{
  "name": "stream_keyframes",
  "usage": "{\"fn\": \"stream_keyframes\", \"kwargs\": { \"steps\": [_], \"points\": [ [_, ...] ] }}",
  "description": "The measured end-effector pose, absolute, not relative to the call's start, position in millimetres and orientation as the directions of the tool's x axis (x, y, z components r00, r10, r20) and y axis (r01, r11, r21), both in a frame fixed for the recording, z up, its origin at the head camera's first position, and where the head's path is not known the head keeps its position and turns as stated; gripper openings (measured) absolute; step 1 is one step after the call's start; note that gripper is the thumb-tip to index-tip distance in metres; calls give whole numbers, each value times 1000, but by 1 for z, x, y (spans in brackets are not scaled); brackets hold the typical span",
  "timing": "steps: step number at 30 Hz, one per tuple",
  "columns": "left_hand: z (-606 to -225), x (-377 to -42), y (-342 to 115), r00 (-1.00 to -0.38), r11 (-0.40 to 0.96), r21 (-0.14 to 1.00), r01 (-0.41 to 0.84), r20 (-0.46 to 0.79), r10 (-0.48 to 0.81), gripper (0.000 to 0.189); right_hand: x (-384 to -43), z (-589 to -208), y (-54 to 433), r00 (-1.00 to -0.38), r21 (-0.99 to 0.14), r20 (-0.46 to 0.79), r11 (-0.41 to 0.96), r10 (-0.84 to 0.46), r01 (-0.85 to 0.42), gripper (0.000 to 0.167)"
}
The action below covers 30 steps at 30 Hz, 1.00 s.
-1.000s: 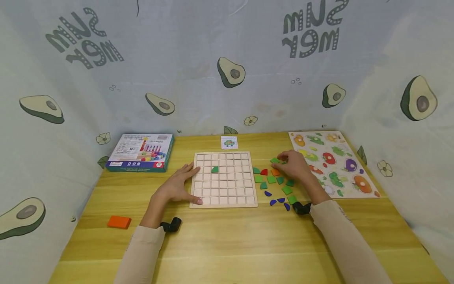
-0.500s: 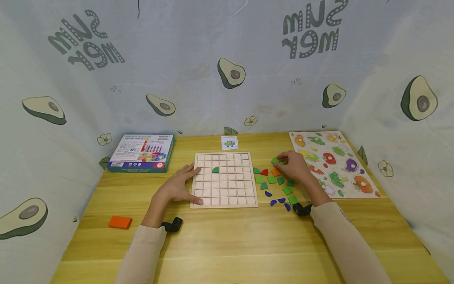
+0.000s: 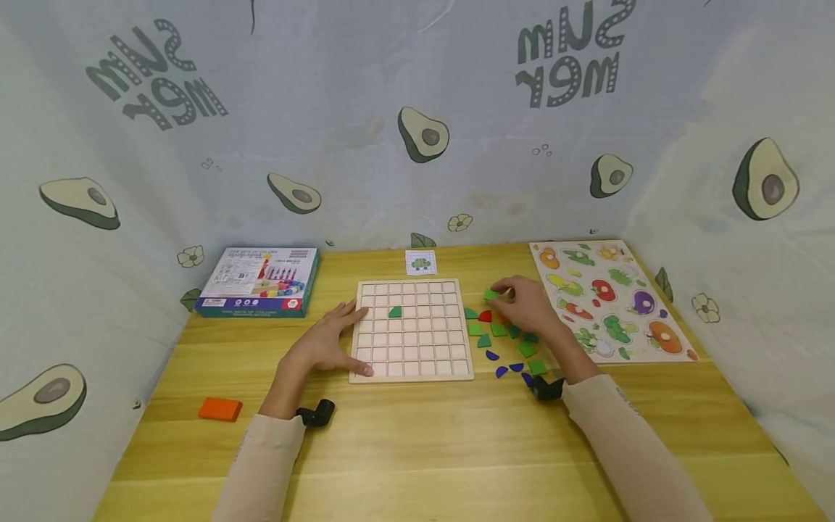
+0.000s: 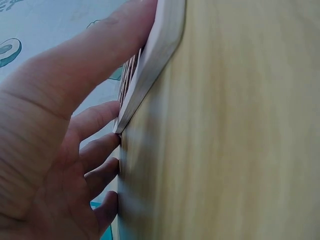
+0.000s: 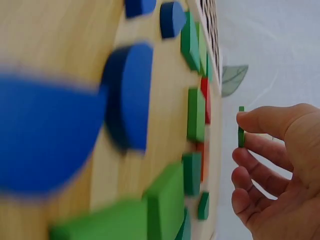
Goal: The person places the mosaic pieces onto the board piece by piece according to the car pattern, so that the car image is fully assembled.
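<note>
The right hand (image 3: pixel 527 304) pinches a green tile (image 3: pixel 491 294) between thumb and index finger above the surface (image 3: pixel 417 449), right of the wooden grid board (image 3: pixel 427 338). The left hand (image 3: pixel 326 341), fingers spread, touches the board's left edge.

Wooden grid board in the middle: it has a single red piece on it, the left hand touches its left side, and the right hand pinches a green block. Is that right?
Not quite: the single piece on the wooden grid board is green, as the head view shows. The left hand does touch its left side, and the right hand does pinch a green block.
</note>
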<state>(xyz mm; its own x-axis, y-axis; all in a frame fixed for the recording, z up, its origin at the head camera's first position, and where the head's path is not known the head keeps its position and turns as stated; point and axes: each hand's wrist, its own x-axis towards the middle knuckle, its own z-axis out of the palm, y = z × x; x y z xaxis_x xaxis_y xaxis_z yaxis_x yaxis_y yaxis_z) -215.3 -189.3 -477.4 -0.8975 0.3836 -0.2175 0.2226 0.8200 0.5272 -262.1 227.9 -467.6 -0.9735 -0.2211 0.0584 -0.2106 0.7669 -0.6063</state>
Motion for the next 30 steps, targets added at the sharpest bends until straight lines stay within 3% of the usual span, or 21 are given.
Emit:
{"fn": "stream_keyframes", "kwargs": {
  "steps": [20, 30],
  "points": [
    [-477, -216, -187, -907, 835, 509, 207, -221, 359, 124, -261, -466, 150, -933, -704, 45, 652, -356, -283, 32],
    [-476, -216, -187, -903, 835, 510, 204, -231, 362, 124, -267, -472, 111, -914, -667, 42, 670, -403, -326, 27]
  ]
}}
